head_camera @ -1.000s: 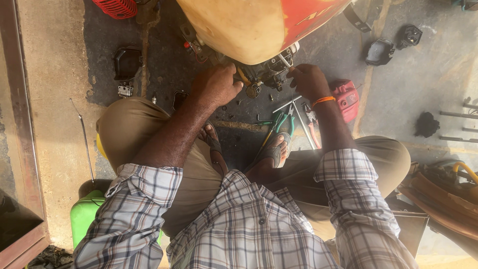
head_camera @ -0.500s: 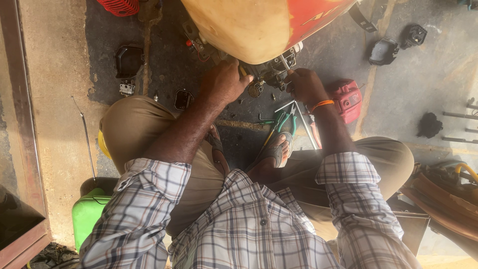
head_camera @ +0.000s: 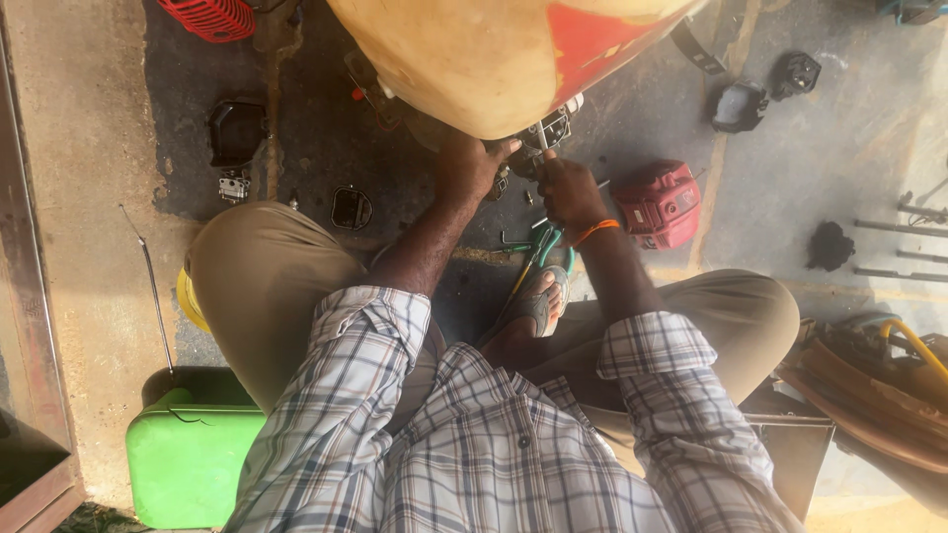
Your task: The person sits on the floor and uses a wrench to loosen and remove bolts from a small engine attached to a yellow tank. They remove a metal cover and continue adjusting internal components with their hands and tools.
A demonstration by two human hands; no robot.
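I sit cross-legged on a stained concrete floor, looking down. A large cream and red tank [head_camera: 504, 49] sits just ahead, with a small metal engine part [head_camera: 548, 133] under its near edge. My left hand [head_camera: 472, 163] rests against the underside of the tank, beside that part. My right hand [head_camera: 565, 188], with an orange band on the wrist, is closed around a thin metal tool [head_camera: 542, 138] that points up into the part. Green-handled pliers [head_camera: 541, 252] lie on the floor by my sandalled foot [head_camera: 541, 301].
A red engine cover [head_camera: 660, 202] lies right of my right hand. Black parts [head_camera: 235, 133] lie at left, more black parts [head_camera: 741, 104] at upper right. A green container [head_camera: 188, 454] stands at lower left. Metal rods [head_camera: 904, 232] and a yellow hose [head_camera: 913, 341] lie at right.
The view has shifted and closed in on the tank. Both hands moved up under the tank's edge, and my right hand came left toward the metal part with the thin tool.
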